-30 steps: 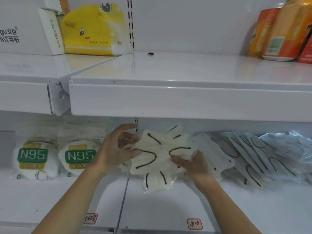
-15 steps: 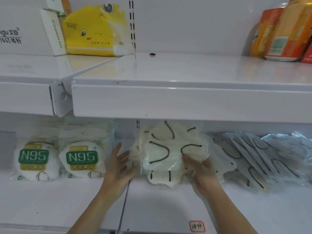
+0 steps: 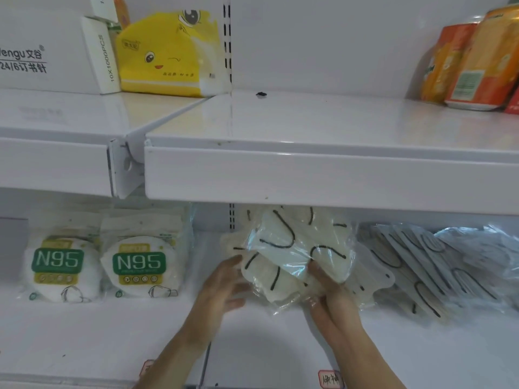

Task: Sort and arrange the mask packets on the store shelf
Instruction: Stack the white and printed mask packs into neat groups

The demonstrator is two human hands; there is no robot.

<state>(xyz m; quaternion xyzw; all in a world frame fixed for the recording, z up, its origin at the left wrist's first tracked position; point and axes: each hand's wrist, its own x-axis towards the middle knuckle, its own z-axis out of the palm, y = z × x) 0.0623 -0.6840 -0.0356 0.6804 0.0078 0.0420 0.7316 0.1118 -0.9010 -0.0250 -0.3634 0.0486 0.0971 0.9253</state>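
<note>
A bundle of clear mask packets (image 3: 292, 248) with cream masks and black ear loops stands on end on the lower shelf (image 3: 266, 346), its top hidden behind the upper shelf's front lip. My right hand (image 3: 331, 296) grips the bundle's lower right edge, thumb over the front. My left hand (image 3: 222, 287) lies with straight fingers against the bundle's left side. A fanned row of similar mask packets (image 3: 415, 265) leans at the right. Two N95 mask packs (image 3: 140, 262) stand at the left.
The upper shelf (image 3: 323, 175) juts out just above the bundle. On it stand a white staples box (image 3: 50, 51), a yellow tissue pack (image 3: 168, 57) and orange cans (image 3: 477, 60). Price tags (image 3: 330, 379) sit on the lower shelf's front edge.
The bundle has moved up and back on the lower shelf and now stands more upright. My left hand let go, drew away, then came back to its left side. My right hand kept its grip.
</note>
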